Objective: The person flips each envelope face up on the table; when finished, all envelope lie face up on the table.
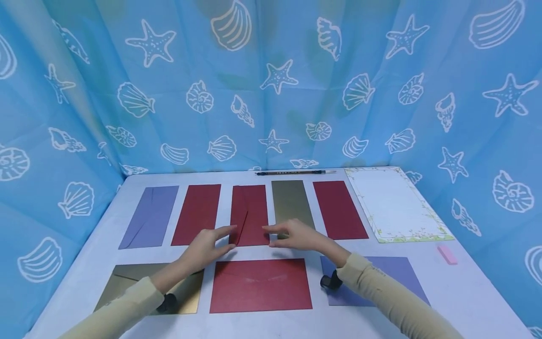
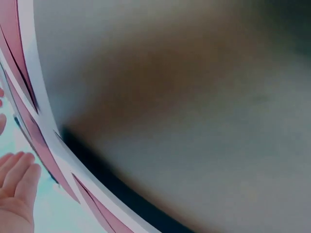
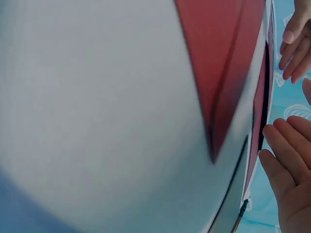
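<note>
Though at the far middle red envelope (image 1: pixel 255 207), both hands (image 1: pixel 204 248) (image 1: pixel 295 234) loosely unclenched, contact unclear.

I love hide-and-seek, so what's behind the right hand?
In the head view, a gold envelope lies behind the right hand. Its far part shows; the hand covers much of its near end, so that bit can't be seen.

A blue fabric curtain (image 1: pixel 296 52) printed with white seashells hung behind a white table (image 1: pixel 466 296), where a slender dark-handled brush (image 1: pixel 292 173), a leafy-bordered white paper sheet (image 1: pixel 394 202) and a pink rectangular block (image 1: pixel 447 254) lay.
</note>
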`<state>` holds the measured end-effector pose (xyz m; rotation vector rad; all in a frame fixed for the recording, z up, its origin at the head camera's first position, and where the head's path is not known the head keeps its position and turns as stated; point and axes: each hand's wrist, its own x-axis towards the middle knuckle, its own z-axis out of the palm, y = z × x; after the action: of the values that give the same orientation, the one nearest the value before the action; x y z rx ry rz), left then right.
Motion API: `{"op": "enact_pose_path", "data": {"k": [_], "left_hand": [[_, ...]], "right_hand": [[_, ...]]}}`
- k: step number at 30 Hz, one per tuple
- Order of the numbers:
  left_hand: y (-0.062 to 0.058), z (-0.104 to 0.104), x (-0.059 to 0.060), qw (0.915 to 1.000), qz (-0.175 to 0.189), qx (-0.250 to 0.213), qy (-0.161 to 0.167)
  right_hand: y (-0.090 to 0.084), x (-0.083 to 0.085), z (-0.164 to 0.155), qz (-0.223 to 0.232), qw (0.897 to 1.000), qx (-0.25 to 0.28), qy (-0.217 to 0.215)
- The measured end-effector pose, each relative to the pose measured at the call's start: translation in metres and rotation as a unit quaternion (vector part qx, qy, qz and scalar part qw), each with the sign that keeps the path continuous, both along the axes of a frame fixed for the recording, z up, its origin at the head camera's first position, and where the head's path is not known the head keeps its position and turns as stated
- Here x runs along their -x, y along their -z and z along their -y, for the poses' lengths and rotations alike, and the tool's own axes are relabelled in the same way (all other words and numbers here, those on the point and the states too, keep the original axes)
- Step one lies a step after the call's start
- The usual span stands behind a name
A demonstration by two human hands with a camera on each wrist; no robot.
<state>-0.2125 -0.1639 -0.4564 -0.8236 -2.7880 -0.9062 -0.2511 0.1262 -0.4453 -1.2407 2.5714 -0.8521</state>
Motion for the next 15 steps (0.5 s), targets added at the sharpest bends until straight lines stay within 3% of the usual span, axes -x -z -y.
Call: {"op": "enact_pose_path", "data": {"k": [4,15], "left_hand": [[0.001,-0.005,-0.001,0.9991,-0.005,0.028,0.031],[0.004,-0.001,0.001,0.9973,0.007,0.069,0.023]], "right_hand": [[0.002,-0.003,0.004,0.021,1.000,-0.013,-0.003],[0.004,-0.003,0.012,0.027,0.999,-0.018,0.003]]}}
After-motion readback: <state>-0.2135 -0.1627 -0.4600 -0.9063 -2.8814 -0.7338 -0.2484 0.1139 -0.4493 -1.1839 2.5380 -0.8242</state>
